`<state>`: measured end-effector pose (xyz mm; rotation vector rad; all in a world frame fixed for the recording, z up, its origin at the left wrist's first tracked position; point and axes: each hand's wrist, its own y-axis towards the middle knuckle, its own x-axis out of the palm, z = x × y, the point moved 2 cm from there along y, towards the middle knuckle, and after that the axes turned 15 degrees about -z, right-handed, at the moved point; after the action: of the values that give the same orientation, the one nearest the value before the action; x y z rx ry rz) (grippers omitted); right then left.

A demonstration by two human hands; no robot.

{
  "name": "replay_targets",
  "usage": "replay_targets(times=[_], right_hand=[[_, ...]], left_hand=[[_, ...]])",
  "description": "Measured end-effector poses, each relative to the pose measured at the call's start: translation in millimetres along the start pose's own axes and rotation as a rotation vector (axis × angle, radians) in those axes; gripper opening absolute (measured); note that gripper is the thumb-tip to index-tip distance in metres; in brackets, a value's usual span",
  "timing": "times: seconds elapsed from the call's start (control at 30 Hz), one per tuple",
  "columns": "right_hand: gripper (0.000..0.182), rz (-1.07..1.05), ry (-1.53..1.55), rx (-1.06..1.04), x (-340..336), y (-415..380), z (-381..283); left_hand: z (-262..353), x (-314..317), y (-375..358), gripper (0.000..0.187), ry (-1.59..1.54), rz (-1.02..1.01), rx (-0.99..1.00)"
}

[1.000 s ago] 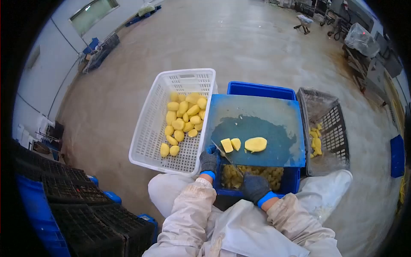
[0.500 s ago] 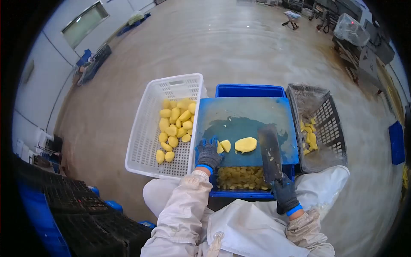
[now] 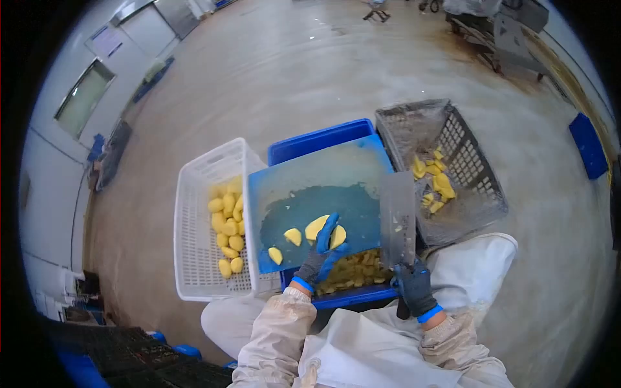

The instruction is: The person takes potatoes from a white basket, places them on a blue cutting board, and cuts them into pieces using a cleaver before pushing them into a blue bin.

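On the blue cutting board [image 3: 349,161], my gloved left hand [image 3: 319,255] grips a large piece of peeled potato [image 3: 315,227], its fingers lying across the top. Two smaller potato pieces, one nearer [image 3: 275,255] and one farther [image 3: 293,236], rest to the left of that hand. My right hand [image 3: 414,286], also gloved, is closed around the handle of a cleaver [image 3: 398,220]. The wide blade points away from me over the board's right edge, apart from the potato.
A white crate [image 3: 187,239] of whole peeled potatoes stands left of the board. Below its near edge, a blue bin [image 3: 359,297] contains cut potato chunks [image 3: 352,270]. The dark crate [image 3: 482,155] at right is lined with plastic and holds potato scraps [image 3: 443,186].
My left hand has moved right from the small pieces onto the large potato piece. The cleaver stays in my right hand by the board's right edge. The camera view has turned.
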<state>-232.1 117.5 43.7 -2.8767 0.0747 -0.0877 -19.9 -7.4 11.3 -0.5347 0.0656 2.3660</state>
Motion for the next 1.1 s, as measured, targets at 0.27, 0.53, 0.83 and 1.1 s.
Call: replay_targets(times=[0.27,0.53,0.83,1.1], right_hand=[[0.018,0.036,-0.098,-0.033,-23.6,-0.8,21.5],[0.02,-0.008,-0.068,0.131,-31.7,3.9,33.1],[0.018,-0.033,-0.39,-0.119,-53.2,13.5,92.6],[0.016,-0.051,-0.008,0.121,-37.4,4.9,18.8]], left_hand=[[26.2,32.5,69.3,0.048,-0.034,0.009,-0.036],[20.6,33.2,72.9,0.049,-0.183,0.065,0.018],[-6.4,54.2,89.3,0.071,0.535,0.278,-0.32],[32.7,-10.9,49.7,0.05,0.666,0.232,-0.212]])
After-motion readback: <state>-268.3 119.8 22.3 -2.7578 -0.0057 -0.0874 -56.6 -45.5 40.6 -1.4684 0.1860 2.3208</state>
